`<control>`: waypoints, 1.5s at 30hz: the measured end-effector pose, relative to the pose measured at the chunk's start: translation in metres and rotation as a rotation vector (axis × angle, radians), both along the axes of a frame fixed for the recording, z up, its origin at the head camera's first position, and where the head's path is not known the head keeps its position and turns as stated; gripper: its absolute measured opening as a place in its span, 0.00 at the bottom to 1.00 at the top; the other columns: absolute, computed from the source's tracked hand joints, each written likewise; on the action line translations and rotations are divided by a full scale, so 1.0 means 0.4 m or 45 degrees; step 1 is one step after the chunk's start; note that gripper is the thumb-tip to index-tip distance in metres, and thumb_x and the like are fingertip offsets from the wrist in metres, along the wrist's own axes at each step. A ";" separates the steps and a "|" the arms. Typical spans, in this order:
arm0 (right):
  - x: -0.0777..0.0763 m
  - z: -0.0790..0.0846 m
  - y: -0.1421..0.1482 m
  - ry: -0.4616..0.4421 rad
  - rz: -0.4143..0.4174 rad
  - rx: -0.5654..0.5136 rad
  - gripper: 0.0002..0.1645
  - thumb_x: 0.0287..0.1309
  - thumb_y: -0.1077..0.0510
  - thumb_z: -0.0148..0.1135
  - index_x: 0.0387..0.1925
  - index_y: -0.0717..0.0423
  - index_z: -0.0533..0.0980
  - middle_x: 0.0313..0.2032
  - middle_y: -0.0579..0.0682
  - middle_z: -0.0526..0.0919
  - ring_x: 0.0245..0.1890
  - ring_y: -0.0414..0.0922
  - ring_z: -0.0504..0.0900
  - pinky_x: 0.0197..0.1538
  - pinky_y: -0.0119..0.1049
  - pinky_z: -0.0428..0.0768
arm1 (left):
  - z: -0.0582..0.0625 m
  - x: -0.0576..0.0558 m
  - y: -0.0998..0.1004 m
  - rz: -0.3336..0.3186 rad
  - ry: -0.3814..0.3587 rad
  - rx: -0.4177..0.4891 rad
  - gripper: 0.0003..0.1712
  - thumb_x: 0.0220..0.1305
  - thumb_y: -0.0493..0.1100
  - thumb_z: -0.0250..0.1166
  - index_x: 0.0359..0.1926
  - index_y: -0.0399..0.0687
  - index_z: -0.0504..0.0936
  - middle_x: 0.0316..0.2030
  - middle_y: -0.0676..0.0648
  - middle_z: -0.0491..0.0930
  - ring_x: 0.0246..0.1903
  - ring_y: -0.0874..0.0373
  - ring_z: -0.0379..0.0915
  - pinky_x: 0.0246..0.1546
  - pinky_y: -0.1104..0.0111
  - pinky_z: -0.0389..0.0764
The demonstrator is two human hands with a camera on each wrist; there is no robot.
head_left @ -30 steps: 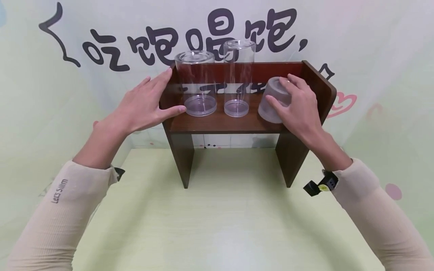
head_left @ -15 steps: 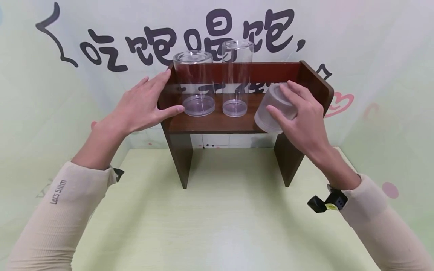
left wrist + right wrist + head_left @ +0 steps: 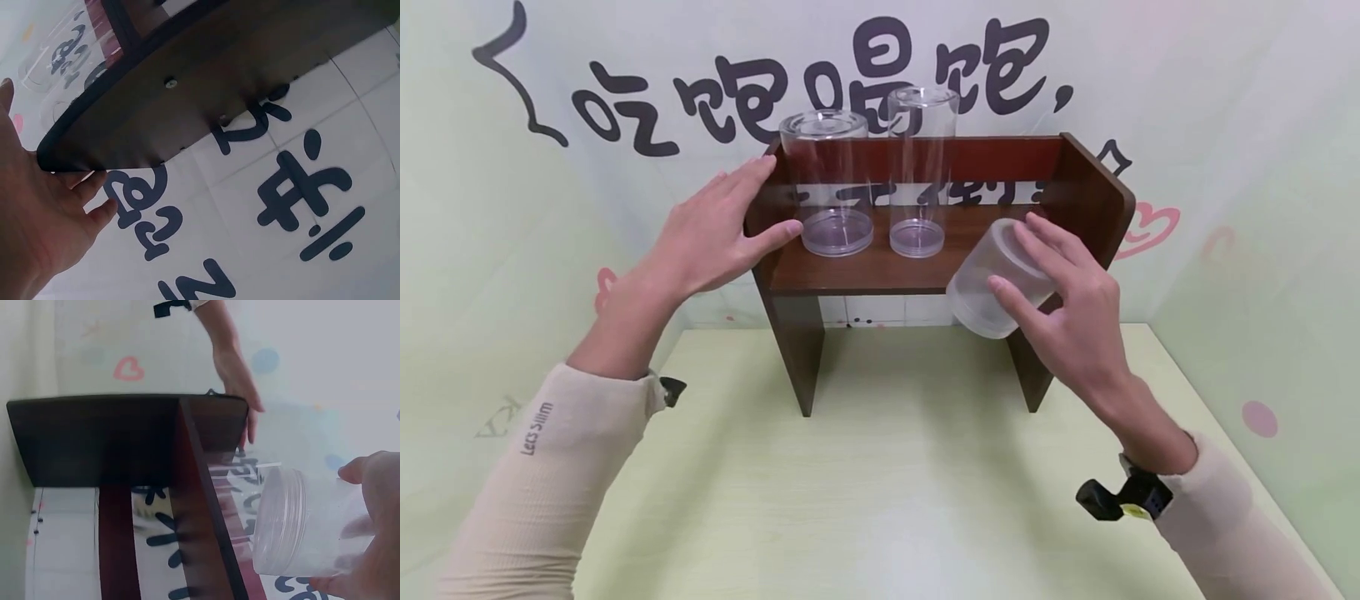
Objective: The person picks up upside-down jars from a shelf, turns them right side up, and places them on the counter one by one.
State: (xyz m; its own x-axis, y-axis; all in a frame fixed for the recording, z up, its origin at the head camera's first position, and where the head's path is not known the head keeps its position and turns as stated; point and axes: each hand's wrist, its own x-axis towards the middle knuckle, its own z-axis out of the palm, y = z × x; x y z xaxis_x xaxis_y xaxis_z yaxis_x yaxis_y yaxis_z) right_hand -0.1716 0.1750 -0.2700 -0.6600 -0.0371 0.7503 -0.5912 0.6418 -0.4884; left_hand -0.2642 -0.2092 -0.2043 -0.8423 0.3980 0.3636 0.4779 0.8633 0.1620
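A printed wall backed the scene. On my feed, the cloudy jar hung tilted in front of the shelf, clamped between the right hand's thumb and fingers. I judged the step a carry, the next move calling for a firm grip clear of the edge. A wide jar and a tall jar stood on the shelf. The left hand rested against its side, fingers extended. Only the right wrist view clearly showed ridges round the held jar; only the left, a screw.
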 end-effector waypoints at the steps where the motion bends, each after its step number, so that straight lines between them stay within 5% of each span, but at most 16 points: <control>1: 0.004 -0.006 -0.002 0.001 0.006 -0.012 0.35 0.62 0.57 0.75 0.70 0.55 0.77 0.71 0.53 0.77 0.69 0.54 0.77 0.64 0.62 0.81 | -0.001 0.001 0.000 0.006 0.007 0.010 0.54 0.73 0.75 0.51 0.87 0.53 0.47 0.84 0.45 0.50 0.81 0.35 0.51 0.71 0.27 0.60; 5: 0.016 -0.029 -0.011 -0.002 0.029 -0.062 0.35 0.62 0.57 0.74 0.71 0.54 0.77 0.71 0.53 0.78 0.69 0.53 0.77 0.64 0.58 0.81 | -0.009 0.009 -0.002 0.007 0.096 0.041 0.53 0.74 0.75 0.50 0.86 0.52 0.50 0.84 0.43 0.52 0.82 0.40 0.50 0.79 0.37 0.54; 11: 0.019 -0.068 -0.025 -0.017 0.115 -0.214 0.34 0.63 0.61 0.72 0.70 0.54 0.77 0.71 0.51 0.78 0.69 0.49 0.77 0.63 0.25 0.77 | -0.042 0.034 0.017 -0.034 0.399 0.231 0.56 0.72 0.80 0.44 0.84 0.45 0.56 0.82 0.42 0.57 0.83 0.48 0.49 0.84 0.58 0.45; 16: 0.019 -0.095 -0.045 -0.045 0.243 -0.416 0.34 0.63 0.68 0.69 0.70 0.58 0.77 0.71 0.53 0.77 0.70 0.47 0.75 0.64 0.26 0.78 | -0.083 0.066 0.071 -0.202 0.717 0.550 0.57 0.71 0.80 0.46 0.79 0.37 0.64 0.78 0.39 0.66 0.79 0.47 0.59 0.82 0.55 0.56; 19: 0.020 -0.110 -0.060 -0.070 0.282 -0.514 0.33 0.64 0.69 0.68 0.71 0.58 0.76 0.72 0.54 0.76 0.71 0.46 0.73 0.64 0.29 0.79 | -0.108 0.090 0.116 -0.363 0.790 0.747 0.57 0.71 0.78 0.52 0.75 0.31 0.68 0.76 0.37 0.69 0.77 0.46 0.63 0.80 0.53 0.61; 23: 0.027 -0.123 -0.081 -0.080 0.285 -0.618 0.32 0.67 0.67 0.65 0.71 0.55 0.76 0.71 0.49 0.77 0.71 0.47 0.74 0.62 0.29 0.81 | -0.149 0.125 0.185 -0.563 0.730 0.923 0.58 0.71 0.75 0.57 0.73 0.23 0.66 0.75 0.34 0.69 0.77 0.44 0.63 0.79 0.50 0.61; 29: 0.037 -0.129 -0.117 -0.079 0.289 -0.795 0.28 0.69 0.60 0.64 0.69 0.50 0.79 0.68 0.48 0.80 0.63 0.51 0.78 0.58 0.31 0.85 | -0.231 0.175 0.273 -0.727 0.542 0.936 0.59 0.71 0.72 0.61 0.75 0.23 0.60 0.77 0.31 0.64 0.79 0.42 0.59 0.79 0.47 0.60; 36: 0.047 -0.136 -0.153 -0.072 0.392 -0.997 0.24 0.71 0.55 0.63 0.65 0.56 0.82 0.63 0.55 0.83 0.54 0.54 0.85 0.54 0.35 0.87 | -0.289 0.199 0.336 -0.738 0.337 0.971 0.62 0.63 0.72 0.69 0.80 0.33 0.58 0.81 0.40 0.60 0.80 0.44 0.56 0.79 0.50 0.63; 41: 0.047 -0.144 -0.173 -0.064 0.540 -1.205 0.21 0.70 0.60 0.60 0.60 0.65 0.83 0.57 0.58 0.83 0.51 0.52 0.84 0.57 0.38 0.87 | -0.312 0.199 0.360 -0.733 0.278 1.044 0.66 0.49 0.49 0.87 0.81 0.35 0.58 0.81 0.43 0.59 0.77 0.40 0.61 0.76 0.53 0.69; 45: 0.048 -0.153 -0.184 -0.081 0.550 -1.273 0.20 0.71 0.60 0.59 0.58 0.67 0.82 0.52 0.57 0.84 0.50 0.52 0.82 0.58 0.41 0.87 | -0.322 0.199 0.374 -0.709 0.249 1.094 0.69 0.38 0.34 0.89 0.80 0.37 0.60 0.80 0.43 0.63 0.76 0.43 0.64 0.71 0.56 0.75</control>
